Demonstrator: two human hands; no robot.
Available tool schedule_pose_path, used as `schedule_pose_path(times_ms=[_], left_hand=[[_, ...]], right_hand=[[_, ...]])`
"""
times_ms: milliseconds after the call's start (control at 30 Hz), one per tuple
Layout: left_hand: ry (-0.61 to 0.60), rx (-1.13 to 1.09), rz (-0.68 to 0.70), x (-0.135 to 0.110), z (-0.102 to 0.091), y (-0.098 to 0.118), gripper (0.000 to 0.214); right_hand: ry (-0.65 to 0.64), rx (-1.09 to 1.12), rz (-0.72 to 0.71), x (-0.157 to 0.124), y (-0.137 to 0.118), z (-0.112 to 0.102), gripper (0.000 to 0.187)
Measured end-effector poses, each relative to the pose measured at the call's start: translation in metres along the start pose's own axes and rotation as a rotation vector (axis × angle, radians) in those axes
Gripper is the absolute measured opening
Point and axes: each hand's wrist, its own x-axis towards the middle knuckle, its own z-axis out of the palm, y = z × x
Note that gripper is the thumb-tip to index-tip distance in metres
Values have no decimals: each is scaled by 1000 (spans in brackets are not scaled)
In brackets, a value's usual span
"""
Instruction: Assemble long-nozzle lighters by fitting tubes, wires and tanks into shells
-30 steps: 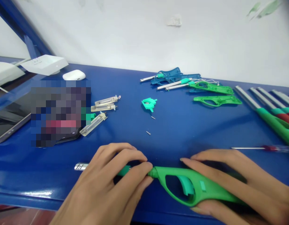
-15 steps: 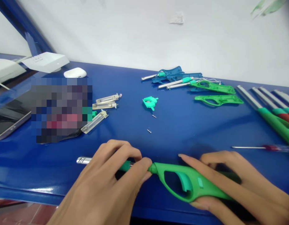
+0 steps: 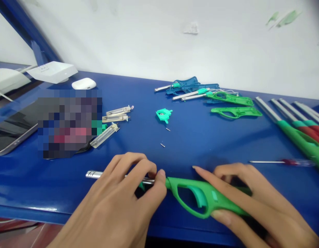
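Observation:
A green gas lighter [image 3: 208, 196] lies across both hands near the table's front edge, its metal tube [image 3: 94, 174] pointing left. My left hand [image 3: 123, 199] is closed round the tube and the neck, hiding much of that part. A teal collar [image 3: 142, 186] partly shows under its fingers. On the right, my right hand [image 3: 244, 199] grips the green handle, thumb below and fingers above. Inside the handle's loop sits a teal trigger [image 3: 199, 196]. Beyond the hands lie a teal plastic part [image 3: 163, 115] and two small screws [image 3: 162, 145].
Clear fuel tanks [image 3: 105, 135] lie at left beside a pixelated patch and a phone [image 3: 17, 127]. Blue and green casing halves [image 3: 235, 112] with metal tubes are at the back. Several lighters [image 3: 301, 137] and a screwdriver [image 3: 286, 162] lie at right. A white earbud case [image 3: 83, 83] stands back left.
My left fingers have shifted slightly along the tube, and more bare metal shows between them. The teal collar is less visible. The view has shifted a little.

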Motion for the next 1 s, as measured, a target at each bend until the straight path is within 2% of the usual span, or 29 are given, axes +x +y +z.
schedule_pose_path(times_ms=[133,300,433,667,767,900,1000], left_hand=[[-39,-2,9,-2,-5,3,32],[-83,36,30,-6,-6,5,41],[-126,-40,-8,-10,-4,1,37],[-152,-76,-45,-14,-1,3,46],[-135,-97,-46,-5,0,5,48],[-50,-209,-61,6,2,7,25],[-64,-187,-73,0,5,8,30]], right_hand=[[-74,23,-20,5,3,-3,56],[-41,18,-38,7,1,-5,42],[-19,53,-17,6,-1,-6,26],[4,78,63,6,0,-4,23],[8,101,64,5,2,-5,23],[48,116,49,1,4,-8,25],[115,72,3,-4,5,-6,23]])
